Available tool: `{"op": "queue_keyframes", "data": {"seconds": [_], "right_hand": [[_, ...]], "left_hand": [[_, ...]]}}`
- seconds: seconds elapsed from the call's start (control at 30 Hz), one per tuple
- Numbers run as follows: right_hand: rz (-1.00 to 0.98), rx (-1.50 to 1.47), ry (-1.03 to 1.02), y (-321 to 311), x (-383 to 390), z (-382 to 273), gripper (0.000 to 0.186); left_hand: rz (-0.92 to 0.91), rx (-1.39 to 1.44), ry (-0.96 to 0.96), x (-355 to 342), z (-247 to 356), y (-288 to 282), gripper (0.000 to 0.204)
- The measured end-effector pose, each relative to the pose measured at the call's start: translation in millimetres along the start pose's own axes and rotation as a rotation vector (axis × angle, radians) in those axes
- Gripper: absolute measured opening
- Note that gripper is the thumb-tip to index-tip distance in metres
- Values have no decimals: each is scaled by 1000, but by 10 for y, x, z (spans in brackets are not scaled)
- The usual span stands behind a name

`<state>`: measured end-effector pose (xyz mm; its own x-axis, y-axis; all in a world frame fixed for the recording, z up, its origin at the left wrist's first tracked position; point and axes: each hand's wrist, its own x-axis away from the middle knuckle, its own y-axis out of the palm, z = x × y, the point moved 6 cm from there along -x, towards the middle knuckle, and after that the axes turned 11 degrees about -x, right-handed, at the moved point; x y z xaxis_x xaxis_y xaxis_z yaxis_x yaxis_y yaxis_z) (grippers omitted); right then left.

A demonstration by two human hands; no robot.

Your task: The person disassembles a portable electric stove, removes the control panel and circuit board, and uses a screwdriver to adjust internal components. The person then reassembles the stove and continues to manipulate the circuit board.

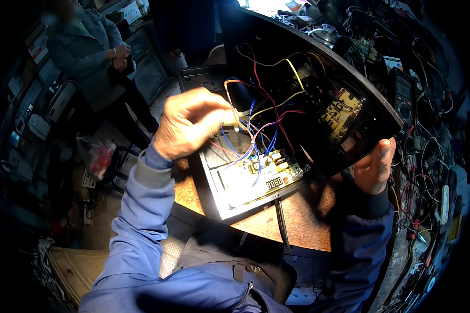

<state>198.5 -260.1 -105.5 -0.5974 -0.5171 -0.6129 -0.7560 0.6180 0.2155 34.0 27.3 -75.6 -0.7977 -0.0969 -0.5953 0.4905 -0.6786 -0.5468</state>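
Note:
An opened appliance has a pale metal base (219, 193) holding a circuit board (261, 167) with a display, and a raised black housing (324, 146) with a yellow board (342, 117). Red, blue and yellow wires (261, 125) run between the halves. My left hand (193, 120) is closed in a pinch at a pale connector (237, 116) among the wires, above the base. My right hand (372, 166) grips the housing's right edge, thumb up; the fingers behind it are mostly hidden.
The wooden bench (297, 224) carries a black cable (280, 221). A meter (404, 96) and tangled leads (423, 188) crowd the right. A person (89, 57) stands at upper left with hands together, another dark-clothed person (183, 26) behind the appliance. A plastic bag (99, 156) lies at left.

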Motion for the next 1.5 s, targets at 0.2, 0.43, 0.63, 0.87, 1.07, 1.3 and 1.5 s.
{"op": "queue_keyframes", "data": {"seconds": [0.2,0.43,0.63,0.87,1.07,1.3,1.5], "right_hand": [[-70,107,-43,134,-23,-117,59],[118,-57,49,-54,47,33,76],[-74,36,-9,27,13,-27,55],[153,142,9,-107,52,31,81],[147,45,61,-91,65,48,82],[144,48,45,-133,75,78,64],[-5,152,-58,13,-19,-122,47]], "left_hand": [[-274,-116,170,0,321,218,49],[-368,-331,262,70,351,410,47],[-250,-318,247,99,352,328,29],[-156,-288,275,185,292,295,27],[-192,-274,273,198,286,322,31],[-200,-289,288,203,282,362,39],[-72,-399,291,241,368,234,36]]}}
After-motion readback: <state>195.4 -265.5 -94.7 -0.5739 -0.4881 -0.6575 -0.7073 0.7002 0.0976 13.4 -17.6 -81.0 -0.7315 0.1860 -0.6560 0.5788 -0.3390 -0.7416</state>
